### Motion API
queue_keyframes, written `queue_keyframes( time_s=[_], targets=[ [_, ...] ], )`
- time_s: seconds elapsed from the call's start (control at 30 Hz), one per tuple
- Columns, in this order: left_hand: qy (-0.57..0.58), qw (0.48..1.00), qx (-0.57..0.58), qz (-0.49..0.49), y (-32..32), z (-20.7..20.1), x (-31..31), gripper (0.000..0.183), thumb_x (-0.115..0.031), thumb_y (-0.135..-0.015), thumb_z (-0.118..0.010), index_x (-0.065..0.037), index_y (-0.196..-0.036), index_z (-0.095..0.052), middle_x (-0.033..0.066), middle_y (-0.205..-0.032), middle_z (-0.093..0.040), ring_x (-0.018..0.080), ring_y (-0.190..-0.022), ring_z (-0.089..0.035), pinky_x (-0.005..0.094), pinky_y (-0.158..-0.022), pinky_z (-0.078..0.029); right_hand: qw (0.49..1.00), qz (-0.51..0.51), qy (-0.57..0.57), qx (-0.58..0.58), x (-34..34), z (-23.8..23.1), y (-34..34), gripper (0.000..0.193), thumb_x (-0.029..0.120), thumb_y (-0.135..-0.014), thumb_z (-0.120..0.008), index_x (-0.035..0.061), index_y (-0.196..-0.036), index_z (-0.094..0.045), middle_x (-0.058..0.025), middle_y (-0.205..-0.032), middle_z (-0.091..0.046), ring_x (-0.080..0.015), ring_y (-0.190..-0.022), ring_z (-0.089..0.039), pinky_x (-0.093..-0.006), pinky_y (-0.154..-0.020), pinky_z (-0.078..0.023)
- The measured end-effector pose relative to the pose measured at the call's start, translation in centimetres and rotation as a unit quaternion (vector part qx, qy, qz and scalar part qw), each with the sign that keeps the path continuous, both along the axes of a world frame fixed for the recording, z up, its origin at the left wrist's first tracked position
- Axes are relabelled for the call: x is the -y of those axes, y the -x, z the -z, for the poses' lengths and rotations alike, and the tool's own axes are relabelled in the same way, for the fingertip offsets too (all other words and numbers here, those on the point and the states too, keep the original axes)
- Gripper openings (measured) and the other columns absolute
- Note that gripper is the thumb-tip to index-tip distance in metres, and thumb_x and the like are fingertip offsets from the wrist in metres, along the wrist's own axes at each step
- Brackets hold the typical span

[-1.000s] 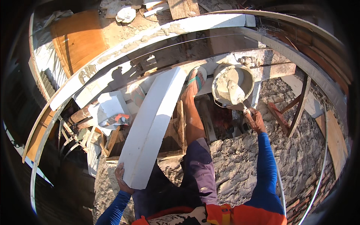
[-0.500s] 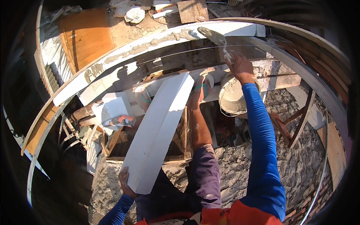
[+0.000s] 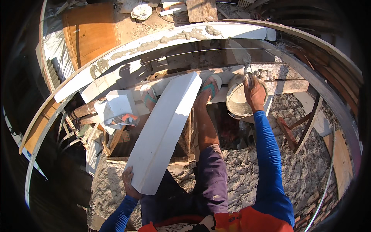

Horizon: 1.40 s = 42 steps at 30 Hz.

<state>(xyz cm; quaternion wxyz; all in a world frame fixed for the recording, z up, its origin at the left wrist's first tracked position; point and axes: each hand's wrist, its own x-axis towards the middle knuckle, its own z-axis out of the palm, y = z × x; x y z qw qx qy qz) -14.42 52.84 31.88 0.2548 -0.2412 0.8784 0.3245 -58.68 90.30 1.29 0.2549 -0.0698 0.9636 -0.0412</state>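
Grey mortar [image 3: 166, 38] covers much of the white block row [image 3: 243, 31] across the upper frame, right end bare; the loose block [image 3: 162, 135] slants mid-frame — left hand [image 3: 130, 182] gripping its lower end, right hand [image 3: 255, 93] clasping a trowel [image 3: 245, 58] by the bucket [image 3: 236, 103].

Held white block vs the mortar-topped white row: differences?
The held block shows bare faces; the white row carries lumpy grey mortar. The held block points away from the person, its near end at the left hand; the white row runs crosswise, farther off. The held block is shorter than the white row. Both are white.
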Motion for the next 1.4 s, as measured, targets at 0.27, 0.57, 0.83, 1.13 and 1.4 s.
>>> queue_keyframes(
  time_s=[0.27,0.57,0.83,1.13,1.4],
  targets=[
    [0.013,0.998,0.002,-0.068,-0.6,0.1,0.2,0.088,-0.029,-0.069,-0.092,-0.013,-0.136,-0.038,0.0224,-0.141,-0.046,0.0439,-0.134,-0.045,0.0551,-0.113,-0.038,0.985,0.165,0.015,0.056,-10.5,-12.2,-15.6,0.042,0.031,-0.100,-0.061,-0.0010,-0.126,-0.067,-0.0256,-0.118,-0.071,-0.0438,-0.110,-0.068,-0.0471,-0.094,-0.054],
    [0.039,0.998,-0.045,-0.022,-0.2,0.3,1.8,0.077,-0.026,-0.069,-0.090,-0.013,-0.126,-0.039,0.0229,-0.137,-0.050,0.0455,-0.131,-0.049,0.0652,-0.113,-0.034,0.948,-0.210,0.190,0.146,5.1,-8.7,-13.3,0.086,0.037,-0.089,-0.073,0.0095,-0.159,-0.033,-0.0172,-0.155,-0.044,-0.0390,-0.148,-0.035,-0.0492,-0.125,-0.027],
    [0.030,0.993,-0.081,-0.074,-0.5,0.2,4.3,0.064,-0.020,-0.072,-0.085,-0.011,-0.121,-0.045,0.0183,-0.133,-0.056,0.0434,-0.129,-0.054,0.0653,-0.113,-0.036,0.774,-0.536,0.325,0.090,19.9,2.4,-12.3,0.064,0.008,-0.088,-0.059,0.0149,-0.150,-0.046,-0.0156,-0.153,-0.045,-0.0362,-0.146,-0.040,-0.0518,-0.126,-0.027],
    [-0.043,0.994,-0.053,-0.089,-6.5,-1.0,16.1,0.087,-0.020,-0.060,-0.098,-0.011,-0.125,-0.041,0.0191,-0.132,-0.058,0.0422,-0.133,-0.053,0.0583,-0.112,-0.043,0.779,-0.590,0.141,0.157,23.0,-8.7,-14.1,0.074,0.026,-0.078,-0.077,0.0099,-0.145,-0.050,-0.0178,-0.134,-0.056,-0.0409,-0.132,-0.050,-0.0562,-0.115,-0.038],
    [-0.098,0.985,-0.137,-0.042,-3.7,-9.2,27.4,0.109,-0.023,-0.054,-0.101,-0.012,-0.141,-0.037,0.0185,-0.133,-0.053,0.0425,-0.134,-0.052,0.0534,-0.109,-0.049,0.807,-0.555,0.075,0.190,28.4,-33.8,-6.3,0.092,0.037,-0.070,-0.082,0.0109,-0.150,-0.046,-0.0154,-0.149,-0.048,-0.0430,-0.131,-0.049,-0.0568,-0.115,-0.038]
  ],
)
